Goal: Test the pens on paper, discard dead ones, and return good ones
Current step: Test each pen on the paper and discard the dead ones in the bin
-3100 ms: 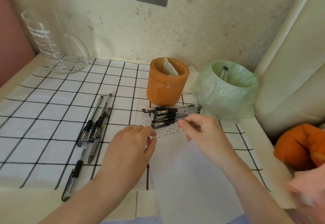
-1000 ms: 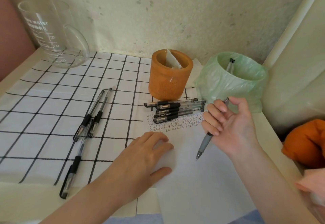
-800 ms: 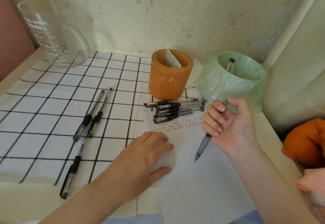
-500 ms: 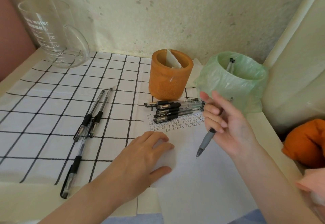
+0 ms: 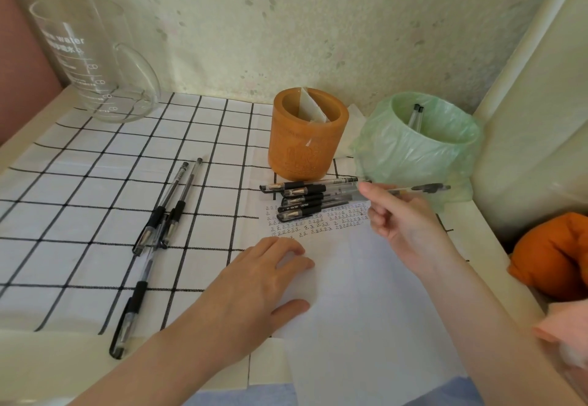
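Note:
My left hand (image 5: 254, 284) lies flat on the white paper (image 5: 366, 316), fingers spread, holding nothing. My right hand (image 5: 404, 221) grips a clear pen (image 5: 423, 188) held level, its grey grip end pointing right, in front of the green-bagged bin (image 5: 423, 147). Two pens stand inside that bin. Several black-capped pens (image 5: 305, 198) lie stacked at the paper's top edge, just above rows of small written marks. The orange pen holder (image 5: 307, 138) stands behind them. Three uncapped pens (image 5: 165, 214) lie on the checked cloth to the left.
A glass measuring jug (image 5: 92, 65) stands at the back left corner. An orange cloth lump (image 5: 553, 256) sits off the table's right edge. The wall runs close behind the holder and bin, with a pale panel on the right.
My right hand has swung the pen from tip-down over the paper to level, and risen toward the green bin. My left hand has stayed flat on the paper.

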`<action>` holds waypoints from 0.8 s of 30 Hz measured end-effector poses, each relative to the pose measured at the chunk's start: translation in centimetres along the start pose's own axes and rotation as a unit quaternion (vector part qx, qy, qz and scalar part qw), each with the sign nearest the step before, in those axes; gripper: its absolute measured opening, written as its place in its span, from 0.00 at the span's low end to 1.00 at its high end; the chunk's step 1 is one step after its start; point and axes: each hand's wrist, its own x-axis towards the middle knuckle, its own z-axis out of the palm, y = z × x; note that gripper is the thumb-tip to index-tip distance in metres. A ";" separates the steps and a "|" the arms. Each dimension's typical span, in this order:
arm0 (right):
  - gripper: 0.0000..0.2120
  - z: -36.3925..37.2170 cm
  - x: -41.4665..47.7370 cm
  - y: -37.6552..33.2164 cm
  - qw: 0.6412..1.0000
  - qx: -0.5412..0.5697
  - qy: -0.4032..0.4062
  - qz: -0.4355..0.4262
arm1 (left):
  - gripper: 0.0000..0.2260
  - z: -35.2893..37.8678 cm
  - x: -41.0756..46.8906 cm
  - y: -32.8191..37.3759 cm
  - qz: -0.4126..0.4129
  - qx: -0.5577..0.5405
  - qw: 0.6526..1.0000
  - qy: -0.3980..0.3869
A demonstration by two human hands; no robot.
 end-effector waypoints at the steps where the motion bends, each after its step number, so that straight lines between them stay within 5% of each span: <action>1: 0.13 -0.1 0.2 0.2 1.000 -0.017 0.015 -0.006 | 0.22 0.0 0.0 0.0 0.000 0.000 1.000 0.001; 6: 0.06 -0.8 1.2 1.1 0.996 -0.037 0.060 -0.053 | 0.22 0.1 -0.1 -0.1 0.000 0.001 1.000 -0.001; 15: 0.23 -1.2 1.7 2.8 0.966 -0.166 0.130 -0.150 | 0.22 0.1 -0.1 0.0 0.000 0.001 1.000 0.001; 24: 0.18 -1.4 2.4 3.9 0.943 -0.213 0.190 -0.172 | 0.22 0.1 -0.1 0.0 0.001 -0.001 1.000 0.008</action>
